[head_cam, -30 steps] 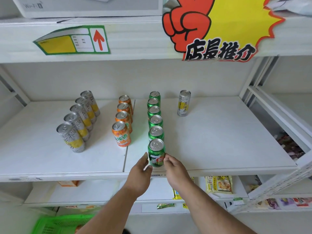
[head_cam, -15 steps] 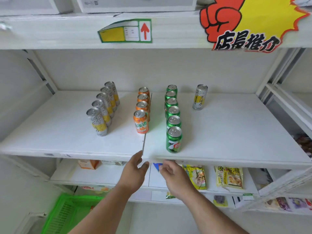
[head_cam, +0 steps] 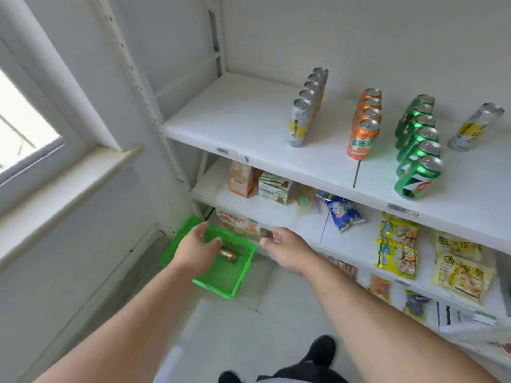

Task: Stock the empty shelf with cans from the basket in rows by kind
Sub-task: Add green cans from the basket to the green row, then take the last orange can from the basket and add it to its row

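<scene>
lower left: our left hand (head_cam: 195,248) open over green basket (head_cam: 221,283) | 1 orange can (head_cam: 227,255) inside | right hand (head_cam: 287,248) empty

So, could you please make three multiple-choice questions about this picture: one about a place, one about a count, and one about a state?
1. Where is the green basket?
A. on the floor beside the shelves
B. on the top shelf
C. on the window sill

2. How many cans stand in the orange row?
A. two
B. four
C. seven

3. What is the state of the left hand?
A. closed around a green can
B. open and empty, above the basket
C. flat on the shelf

Answers:
1. A, because the basket sits on the floor tiles at the foot of the shelves.
2. B, because four orange cans stand one behind another.
3. B, because its fingers are spread and hold nothing, with the orange can in the basket below it.
</scene>
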The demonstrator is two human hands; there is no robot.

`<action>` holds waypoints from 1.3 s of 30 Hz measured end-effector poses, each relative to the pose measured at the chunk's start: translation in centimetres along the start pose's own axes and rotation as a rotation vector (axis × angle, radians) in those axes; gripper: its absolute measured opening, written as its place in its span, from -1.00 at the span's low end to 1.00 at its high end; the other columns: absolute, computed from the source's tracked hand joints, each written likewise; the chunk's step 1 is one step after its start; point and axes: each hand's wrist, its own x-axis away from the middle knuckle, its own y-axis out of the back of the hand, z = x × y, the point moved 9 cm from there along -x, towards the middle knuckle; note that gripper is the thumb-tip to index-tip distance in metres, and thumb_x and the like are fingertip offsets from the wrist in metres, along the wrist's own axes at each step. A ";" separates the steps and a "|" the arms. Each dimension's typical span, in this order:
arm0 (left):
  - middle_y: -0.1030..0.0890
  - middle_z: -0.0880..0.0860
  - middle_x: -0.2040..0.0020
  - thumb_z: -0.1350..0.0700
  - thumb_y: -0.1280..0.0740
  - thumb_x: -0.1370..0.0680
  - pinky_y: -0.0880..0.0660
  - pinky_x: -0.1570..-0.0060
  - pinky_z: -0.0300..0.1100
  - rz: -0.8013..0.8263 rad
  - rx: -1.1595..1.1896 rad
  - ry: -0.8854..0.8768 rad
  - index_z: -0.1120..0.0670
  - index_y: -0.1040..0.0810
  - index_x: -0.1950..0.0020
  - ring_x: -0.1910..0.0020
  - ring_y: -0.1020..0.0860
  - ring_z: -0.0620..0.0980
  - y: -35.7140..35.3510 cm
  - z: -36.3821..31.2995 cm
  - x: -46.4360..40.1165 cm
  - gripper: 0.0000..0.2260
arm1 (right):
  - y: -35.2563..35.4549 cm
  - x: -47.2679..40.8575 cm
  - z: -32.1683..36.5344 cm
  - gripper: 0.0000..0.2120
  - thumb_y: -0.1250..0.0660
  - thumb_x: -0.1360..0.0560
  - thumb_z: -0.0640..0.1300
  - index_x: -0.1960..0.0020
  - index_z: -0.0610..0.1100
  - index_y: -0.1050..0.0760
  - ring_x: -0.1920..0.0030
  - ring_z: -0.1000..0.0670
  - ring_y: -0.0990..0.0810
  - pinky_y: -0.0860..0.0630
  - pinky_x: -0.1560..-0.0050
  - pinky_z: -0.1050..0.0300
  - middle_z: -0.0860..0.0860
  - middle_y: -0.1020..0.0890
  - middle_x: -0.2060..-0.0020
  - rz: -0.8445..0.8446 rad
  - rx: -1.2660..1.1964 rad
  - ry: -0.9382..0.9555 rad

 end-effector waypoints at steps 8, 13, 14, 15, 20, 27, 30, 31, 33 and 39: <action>-0.45 0.05 -0.48 0.05 -0.41 -0.58 -0.44 -0.39 0.07 -0.047 0.058 0.116 0.04 -0.31 -0.58 -0.45 -0.43 0.03 6.5 8.8 0.8 -0.41 | -8.0 0.3 2.1 -0.33 -0.33 -0.64 0.06 -0.64 -0.16 -0.19 -0.57 -0.05 -0.34 -0.26 -0.57 -0.02 -0.07 -0.33 -0.60 0.087 0.048 -0.033; -0.47 0.04 -0.47 0.02 -0.41 -0.57 -0.43 -0.39 0.04 0.000 0.038 0.144 0.00 -0.32 -0.57 -0.44 -0.44 0.01 5.6 10.6 -1.7 -0.42 | -9.3 -1.8 1.4 -0.32 -0.33 -0.63 0.09 -0.64 -0.14 -0.19 -0.60 -0.05 -0.29 -0.23 -0.60 -0.08 -0.07 -0.28 -0.62 0.102 0.036 -0.067; -0.46 0.05 -0.47 0.02 -0.41 -0.57 -0.43 -0.39 0.03 0.012 0.028 0.145 0.00 -0.31 -0.57 -0.45 -0.43 0.01 5.2 10.8 -2.4 -0.41 | -9.4 -2.5 1.2 -0.31 -0.33 -0.64 0.08 -0.65 -0.15 -0.19 -0.59 -0.06 -0.30 -0.23 -0.60 -0.06 -0.07 -0.28 -0.62 0.103 0.045 -0.075; -0.45 0.06 -0.48 0.02 -0.41 -0.57 -0.44 -0.39 0.02 0.026 0.012 0.150 0.00 -0.29 -0.58 -0.46 -0.42 0.01 4.9 10.8 -3.2 -0.40 | -9.5 -3.2 1.0 -0.31 -0.33 -0.64 0.07 -0.65 -0.16 -0.18 -0.59 -0.06 -0.31 -0.24 -0.59 -0.05 -0.08 -0.30 -0.61 0.106 0.053 -0.093; -0.42 0.05 -0.51 -0.02 -0.40 -0.56 -0.44 -0.39 0.01 0.107 -0.119 0.175 -0.04 -0.24 -0.60 -0.49 -0.39 0.00 4.1 11.3 -8.2 -0.36 | -10.9 -9.1 -0.7 -0.34 -0.36 -0.62 0.06 -0.61 -0.18 -0.27 -0.55 -0.08 -0.37 -0.29 -0.56 -0.03 -0.12 -0.38 -0.57 0.132 0.020 -0.177; -0.44 0.05 -0.49 -0.05 -0.40 -0.54 -0.45 -0.38 -0.01 0.232 -0.405 0.206 -0.02 -0.25 -0.60 -0.45 -0.44 0.03 3.5 12.8 -16.9 -0.34 | -14.3 -17.6 -3.0 -0.37 -0.32 -0.65 0.09 -0.58 -0.24 -0.30 -0.52 -0.12 -0.41 -0.32 -0.49 0.02 -0.13 -0.41 -0.54 0.140 -0.134 -0.342; -0.46 0.06 -0.48 -0.06 -0.39 -0.53 -0.45 -0.37 0.00 0.282 -0.460 0.189 0.01 -0.27 -0.59 -0.42 -0.46 0.06 2.6 13.5 -20.3 -0.35 | -15.3 -19.7 -4.2 -0.41 -0.30 -0.63 0.15 -0.48 -0.25 -0.42 -0.44 -0.17 -0.49 -0.39 -0.46 -0.08 -0.17 -0.49 -0.46 0.099 -0.167 -0.400; -0.46 0.06 -0.48 -0.07 -0.38 -0.53 -0.45 -0.37 -0.01 0.303 -0.478 0.184 0.01 -0.27 -0.59 -0.42 -0.46 0.06 2.2 13.7 -21.3 -0.35 | -15.5 -20.3 -4.6 -0.43 -0.30 -0.63 0.16 -0.41 -0.28 -0.47 -0.38 -0.20 -0.53 -0.42 -0.44 -0.12 -0.22 -0.54 -0.39 0.078 -0.181 -0.421; -0.43 0.06 -0.49 -0.08 -0.37 -0.54 -0.46 -0.32 -0.09 0.340 -0.501 0.175 0.01 -0.25 -0.60 -0.41 -0.47 0.06 1.3 14.1 -23.1 -0.34 | -15.9 -21.3 -5.3 -0.40 -0.30 -0.57 0.22 -0.24 -0.32 -0.54 -0.23 -0.24 -0.61 -0.42 -0.40 -0.22 -0.24 -0.63 -0.23 0.038 -0.228 -0.464; -0.36 0.04 -0.54 -0.08 -0.35 -0.56 -0.45 -0.15 -0.22 0.485 -0.530 0.112 -0.05 -0.18 -0.62 -0.36 -0.50 0.04 -2.0 15.7 -29.0 -0.33 | -18.0 -24.2 -7.1 -0.59 -0.28 -0.48 0.26 0.22 -0.07 -0.30 0.25 -0.12 -0.35 -0.24 0.14 0.00 -0.09 -0.34 0.30 -0.071 -0.383 -0.600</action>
